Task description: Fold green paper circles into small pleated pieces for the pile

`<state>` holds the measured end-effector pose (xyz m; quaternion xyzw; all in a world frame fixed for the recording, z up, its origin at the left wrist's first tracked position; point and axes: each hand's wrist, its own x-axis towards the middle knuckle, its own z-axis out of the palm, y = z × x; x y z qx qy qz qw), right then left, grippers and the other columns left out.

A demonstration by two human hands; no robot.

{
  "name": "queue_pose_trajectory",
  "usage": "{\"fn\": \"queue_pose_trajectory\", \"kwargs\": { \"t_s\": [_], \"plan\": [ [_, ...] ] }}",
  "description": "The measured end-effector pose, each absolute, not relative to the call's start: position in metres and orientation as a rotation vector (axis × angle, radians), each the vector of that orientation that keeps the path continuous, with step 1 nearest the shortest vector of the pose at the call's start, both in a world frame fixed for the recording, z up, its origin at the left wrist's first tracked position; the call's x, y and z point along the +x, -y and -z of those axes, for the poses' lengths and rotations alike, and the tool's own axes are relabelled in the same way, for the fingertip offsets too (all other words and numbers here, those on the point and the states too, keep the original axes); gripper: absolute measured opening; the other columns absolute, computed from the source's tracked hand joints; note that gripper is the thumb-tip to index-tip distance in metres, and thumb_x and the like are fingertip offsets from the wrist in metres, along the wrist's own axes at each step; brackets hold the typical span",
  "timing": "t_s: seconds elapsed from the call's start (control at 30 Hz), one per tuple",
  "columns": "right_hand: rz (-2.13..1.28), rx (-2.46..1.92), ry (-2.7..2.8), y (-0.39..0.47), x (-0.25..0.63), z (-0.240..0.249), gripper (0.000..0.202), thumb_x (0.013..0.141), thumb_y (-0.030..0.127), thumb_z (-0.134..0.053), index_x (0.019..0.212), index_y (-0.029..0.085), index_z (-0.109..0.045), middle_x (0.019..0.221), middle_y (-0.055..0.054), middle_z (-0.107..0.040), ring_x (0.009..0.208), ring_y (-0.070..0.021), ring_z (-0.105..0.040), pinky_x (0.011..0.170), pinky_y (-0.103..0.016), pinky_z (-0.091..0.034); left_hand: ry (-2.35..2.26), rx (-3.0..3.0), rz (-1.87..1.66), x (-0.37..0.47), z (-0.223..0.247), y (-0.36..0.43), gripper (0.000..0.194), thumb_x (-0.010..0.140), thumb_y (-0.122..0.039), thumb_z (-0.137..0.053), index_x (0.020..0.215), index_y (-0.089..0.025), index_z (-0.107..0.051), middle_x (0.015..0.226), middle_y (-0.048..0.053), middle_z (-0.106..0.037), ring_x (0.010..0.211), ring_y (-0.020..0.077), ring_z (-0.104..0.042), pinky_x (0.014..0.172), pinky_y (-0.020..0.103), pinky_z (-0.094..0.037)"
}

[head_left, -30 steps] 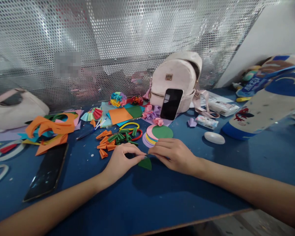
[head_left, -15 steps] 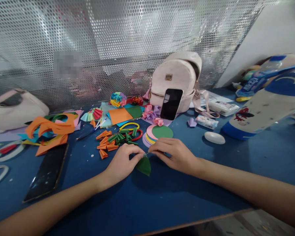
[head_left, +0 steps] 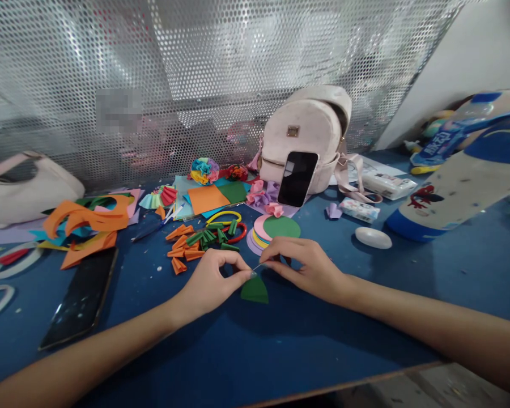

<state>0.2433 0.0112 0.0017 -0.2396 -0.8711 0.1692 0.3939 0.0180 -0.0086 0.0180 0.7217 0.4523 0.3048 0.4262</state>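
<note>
Between my hands hangs a folded green paper piece (head_left: 255,290), its tip pinched by the thumb and finger of my left hand (head_left: 215,283). My right hand (head_left: 308,266) pinches the end of a thin strand or wire that runs across to the paper's tip; which of the two it is I cannot tell. Just behind my hands lies a stack of paper circles, with a green circle (head_left: 281,227) on top. Folded orange pieces (head_left: 179,245) and green pieces (head_left: 206,237) are heaped behind my left hand, beside yellow and red scissor handles.
A black phone (head_left: 83,297) and orange paper scraps (head_left: 87,218) lie at the left. Another phone (head_left: 298,179) leans on a pale backpack (head_left: 301,133). On the right stand a large bottle (head_left: 454,181) and a white oval object (head_left: 373,238). The table's front edge (head_left: 357,382) is near.
The green paper has turned and shifted slightly right, its wide end now lower right. My fingertips are a little farther apart, with the strand showing more between them.
</note>
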Motion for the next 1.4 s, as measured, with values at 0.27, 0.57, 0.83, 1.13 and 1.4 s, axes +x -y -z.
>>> {"fn": "queue_pose_trajectory", "kwargs": {
  "t_s": [0.27,0.57,0.83,1.13,1.4],
  "plan": [
    [-0.407,-0.582,2.229,-0.010,0.242,-0.001,0.009,0.101,0.021,-0.057,0.096,0.020,-0.065,0.090,-0.004,-0.073,0.076,-0.0139,-0.066,0.069,-0.023,-0.052,-1.169,1.700,-0.719,0.019,-0.018,0.009,0.014,0.074,-0.021,-0.069,0.061,-0.016,-0.065,0.062,0.001,-0.066,0.061,0.0143,-0.058,0.062,0.026,-0.042],
    [-0.394,-0.559,2.285,-0.009,0.241,0.000,0.009,0.100,0.019,-0.057,0.098,0.020,-0.065,0.089,-0.005,-0.069,0.079,-0.0146,-0.063,0.070,-0.025,-0.049,-1.156,1.623,-0.711,0.021,-0.017,0.009,0.016,0.071,-0.020,-0.076,0.060,-0.016,-0.065,0.061,-0.001,-0.066,0.058,0.0124,-0.052,0.058,0.025,-0.038],
    [-0.460,-0.603,2.328,-0.003,0.236,0.001,0.010,0.099,0.018,-0.057,0.096,0.019,-0.066,0.089,-0.005,-0.069,0.081,-0.0161,-0.063,0.072,-0.026,-0.048,-1.294,1.894,-0.783,0.024,-0.025,0.020,0.019,0.071,-0.008,-0.082,0.072,-0.019,-0.067,0.064,-0.006,-0.065,0.071,0.0147,-0.052,0.066,0.026,-0.035],
    [-0.431,-0.677,2.309,-0.001,0.235,-0.005,0.016,0.096,0.012,-0.052,0.087,0.019,-0.063,0.084,-0.005,-0.065,0.079,-0.0164,-0.058,0.070,-0.026,-0.046,-1.229,2.040,-0.597,0.018,-0.025,0.011,0.010,0.085,-0.018,-0.073,0.076,-0.022,-0.076,0.075,-0.003,-0.069,0.076,0.0163,-0.055,0.077,0.030,-0.037],
    [-0.460,-0.647,2.306,0.000,0.236,-0.005,0.013,0.098,0.015,-0.055,0.090,0.019,-0.065,0.086,-0.004,-0.066,0.079,-0.0159,-0.061,0.071,-0.025,-0.046,-1.074,1.807,-0.528,0.017,-0.027,0.004,0.016,0.081,-0.024,-0.064,0.067,-0.016,-0.068,0.063,-0.002,-0.059,0.062,0.0130,-0.050,0.062,0.025,-0.037]
  ]
}}
